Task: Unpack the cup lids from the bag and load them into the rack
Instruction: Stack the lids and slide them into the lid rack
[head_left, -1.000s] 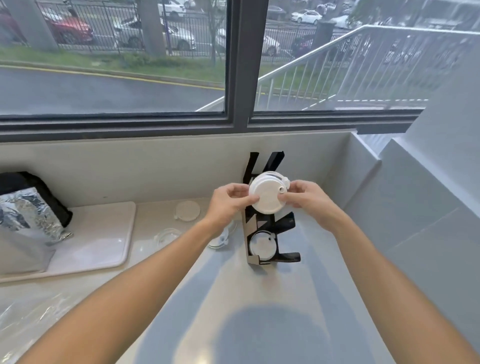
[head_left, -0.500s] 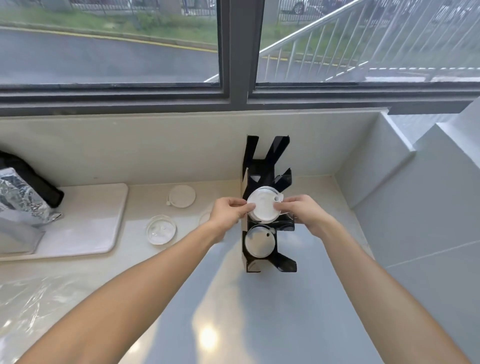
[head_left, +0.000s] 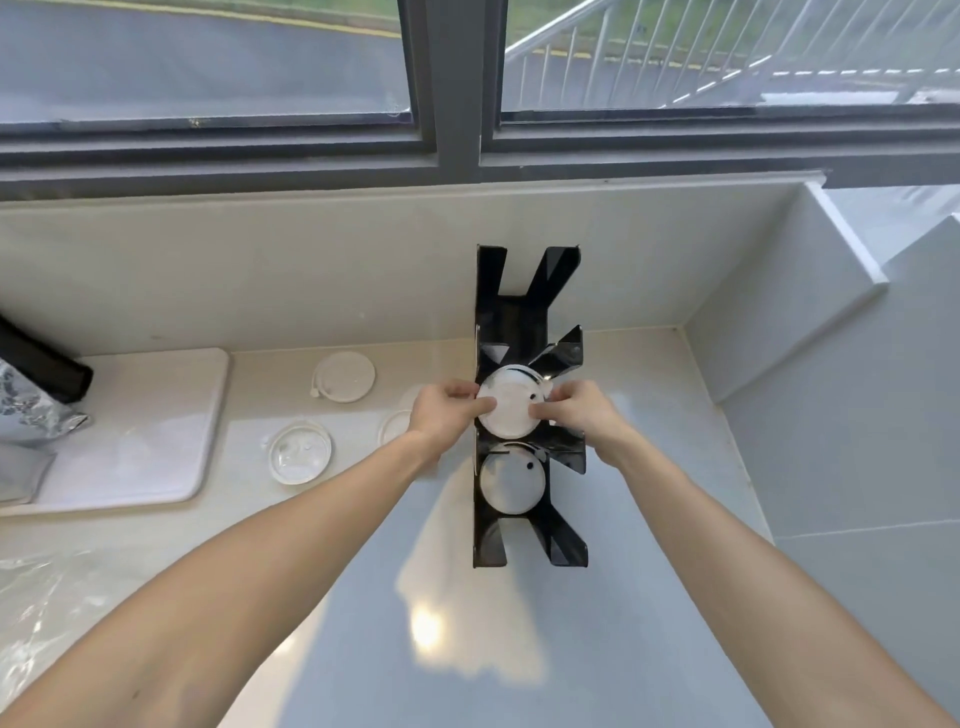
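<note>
A black rack (head_left: 527, 312) with slanted dividers stands on the counter against the back wall. My left hand (head_left: 447, 413) and my right hand (head_left: 582, 413) both pinch a white cup lid (head_left: 511, 408) from either side, holding it in the rack's middle slot. Another white lid (head_left: 511, 480) sits in the slot nearer to me. Loose lids lie on the counter to the left: a white one (head_left: 344, 376), a clear one (head_left: 300, 452), and one (head_left: 396, 426) partly hidden behind my left wrist.
A white mat (head_left: 156, 415) lies at the left with a silver foil bag (head_left: 26, 415) and a dark item at its edge. Crumpled clear plastic (head_left: 36, 613) lies at the near left. A tiled wall closes off the right side.
Both hands have lowered the lid from above the rack down into the middle slot. The camera has tilted down and closer to the counter.
</note>
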